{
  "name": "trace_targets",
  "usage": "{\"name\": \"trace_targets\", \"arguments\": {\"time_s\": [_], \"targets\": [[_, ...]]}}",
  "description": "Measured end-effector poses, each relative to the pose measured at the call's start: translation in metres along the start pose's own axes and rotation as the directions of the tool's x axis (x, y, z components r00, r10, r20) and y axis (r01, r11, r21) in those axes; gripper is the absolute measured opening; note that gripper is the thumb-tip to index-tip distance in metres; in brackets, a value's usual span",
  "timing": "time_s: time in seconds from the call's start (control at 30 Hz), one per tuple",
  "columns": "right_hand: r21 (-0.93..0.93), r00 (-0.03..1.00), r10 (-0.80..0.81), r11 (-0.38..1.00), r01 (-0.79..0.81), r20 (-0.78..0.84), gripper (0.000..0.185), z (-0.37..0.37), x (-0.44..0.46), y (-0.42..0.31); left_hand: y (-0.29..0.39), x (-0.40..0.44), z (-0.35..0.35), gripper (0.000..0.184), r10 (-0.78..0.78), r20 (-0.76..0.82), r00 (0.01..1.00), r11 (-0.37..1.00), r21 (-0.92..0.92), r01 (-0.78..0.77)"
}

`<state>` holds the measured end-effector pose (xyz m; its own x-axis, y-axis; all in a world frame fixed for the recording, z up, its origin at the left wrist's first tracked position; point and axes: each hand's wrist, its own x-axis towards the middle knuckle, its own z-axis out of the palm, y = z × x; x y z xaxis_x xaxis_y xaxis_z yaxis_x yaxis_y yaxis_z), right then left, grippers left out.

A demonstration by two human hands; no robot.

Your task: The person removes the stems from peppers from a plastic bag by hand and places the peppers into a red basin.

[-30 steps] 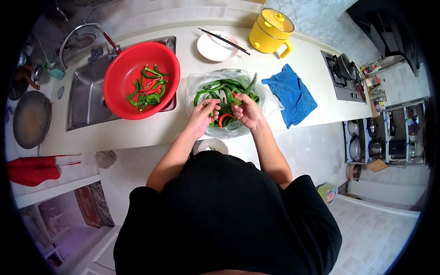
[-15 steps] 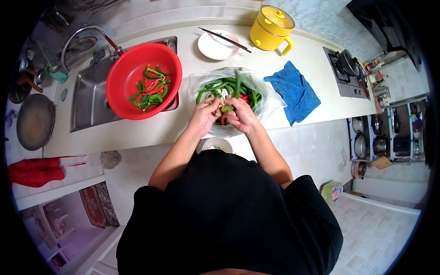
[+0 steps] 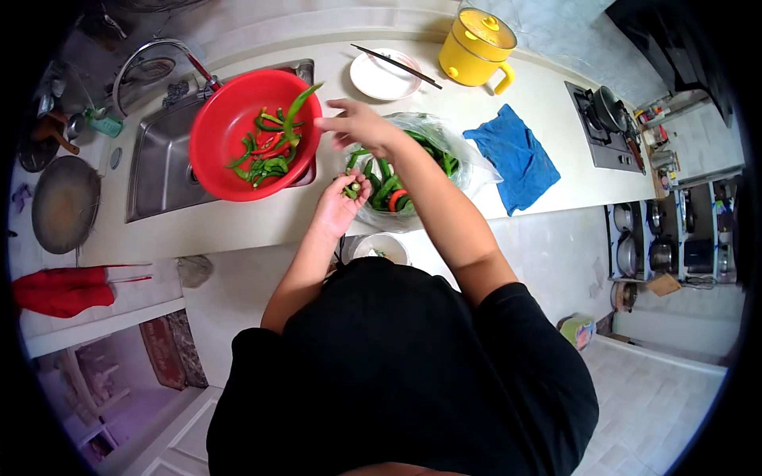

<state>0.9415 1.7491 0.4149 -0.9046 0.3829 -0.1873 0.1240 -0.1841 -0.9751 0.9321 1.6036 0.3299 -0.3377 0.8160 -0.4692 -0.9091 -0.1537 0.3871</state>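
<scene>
My right hand is stretched toward the red basin, fingers apart and holding nothing. A long green pepper is just beyond its fingertips, over the basin's right side. Red and green peppers lie inside the basin. Close to the left edge of the clear plastic bag, my left hand is closed on small green pepper stems. Green peppers and a curved red pepper fill the bag, partly hidden by my right forearm.
Behind the bag, a white plate carries black chopsticks. A yellow pot and a blue cloth are to the right, with a stove beyond. The basin overlaps the sink. Below the counter edge sits a white bowl.
My right hand has left my left hand and moved left to the basin. The long green pepper has gone from between my hands to over the basin, released. My left hand has shifted slightly left.
</scene>
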Motion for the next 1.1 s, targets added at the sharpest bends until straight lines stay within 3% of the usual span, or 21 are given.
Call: {"name": "trace_targets", "arguments": {"time_s": [0.03, 0.1, 0.13, 0.17, 0.2, 0.23, 0.3, 0.4, 0.47, 0.53, 0.57, 0.63, 0.73, 0.87, 0.9, 0.97, 1.1], "targets": [[-0.191, 0.993, -0.087, 0.979, 0.071, -0.078, 0.043, -0.015, -0.001, 0.004, 0.003, -0.001, -0.002, 0.008, -0.004, 0.005, 1.000, 1.000, 0.003, 0.004], [-0.257, 0.974, -0.102, 0.965, 0.047, -0.203, 0.018, -0.045, -0.012, 0.021, 0.009, 0.001, -0.014, 0.008, 0.033, 0.010, 0.999, 0.999, -0.001, -0.033], [-0.365, 0.960, -0.124, 0.931, 0.024, -0.252, 0.017, -0.056, -0.021, 0.034, 0.009, 0.001, -0.021, 0.007, 0.047, 0.002, 0.999, 0.999, -0.006, -0.047], [-0.562, 0.958, -0.160, 0.827, -0.001, -0.236, 0.017, -0.068, -0.027, 0.055, 0.008, 0.001, -0.025, 0.007, 0.057, -0.005, 0.998, 0.998, -0.006, -0.057], [-0.641, 0.969, -0.199, 0.765, 0.058, -0.149, 0.015, -0.070, -0.040, 0.066, 0.008, -0.003, -0.023, 0.005, 0.069, -0.024, 0.997, 0.998, -0.010, -0.069], [-0.736, 0.992, -0.120, 0.675, 0.058, -0.032, 0.014, -0.070, -0.049, 0.076, 0.007, -0.003, -0.024, 0.006, 0.052, -0.022, 0.998, 0.998, -0.018, -0.052], [-0.900, 0.967, -0.119, 0.357, 0.252, 0.224, 0.018, -0.071, -0.063, 0.102, 0.006, -0.001, -0.024, 0.006, 0.014, -0.013, 1.000, 1.000, -0.024, -0.015], [-0.959, 0.990, -0.116, 0.260, 0.111, 0.084, 0.022, -0.073, -0.082, 0.105, 0.006, -0.001, -0.017, 0.006, 0.002, -0.002, 1.000, 1.000, 0.027, -0.002], [-0.914, 0.983, -0.179, 0.404, 0.031, -0.046, 0.023, -0.085, -0.089, 0.099, 0.006, -0.001, -0.013, 0.007, 0.026, -0.008, 1.000, 0.996, 0.091, -0.025], [-0.786, 0.921, -0.201, 0.600, -0.153, -0.332, 0.024, -0.094, -0.097, 0.091, 0.002, 0.002, -0.011, 0.009, 0.040, -0.003, 0.999, 0.989, 0.145, -0.039], [-0.598, 0.893, -0.157, 0.788, -0.145, -0.422, 0.018, -0.097, -0.099, 0.087, -0.001, 0.004, -0.010, 0.010, 0.044, 0.002, 0.999, 0.985, 0.166, -0.044], [-0.141, 0.928, -0.012, 0.989, -0.044, -0.372, 0.016, -0.097, -0.107, 0.078, -0.006, 0.007, -0.006, 0.015, 0.057, 0.012, 0.998, 0.973, 0.224, -0.059], [0.026, 0.930, 0.018, 1.000, -0.009, -0.366, 0.018, -0.078, -0.119, 0.064, -0.015, 0.008, 0.010, 0.027, 0.107, 0.089, 0.990, 0.937, 0.323, -0.130], [0.090, 0.965, 0.034, 0.996, -0.011, -0.259, 0.016, -0.051, -0.129, 0.067, -0.017, 0.011, 0.026, 0.024, 0.207, 0.220, 0.953, 0.890, 0.363, -0.277], [0.145, 0.963, 0.106, 0.987, -0.071, -0.248, 0.014, -0.043, -0.131, 0.066, -0.017, 0.011, 0.027, 0.022, 0.229, 0.218, 0.949, 0.861, 0.409, -0.301], [0.118, 0.959, 0.106, 0.990, -0.077, -0.261, 0.013, -0.030, -0.134, 0.059, -0.018, 0.011, 0.030, 0.017, 0.269, 0.221, 0.937, 0.796, 0.496, -0.346], [0.088, 0.986, 0.033, 0.996, -0.019, -0.163, 0.014, -0.033, -0.126, 0.069, -0.023, 0.007, 0.034, 0.013, 0.229, 0.212, 0.950, 0.790, 0.529, -0.309]]}}
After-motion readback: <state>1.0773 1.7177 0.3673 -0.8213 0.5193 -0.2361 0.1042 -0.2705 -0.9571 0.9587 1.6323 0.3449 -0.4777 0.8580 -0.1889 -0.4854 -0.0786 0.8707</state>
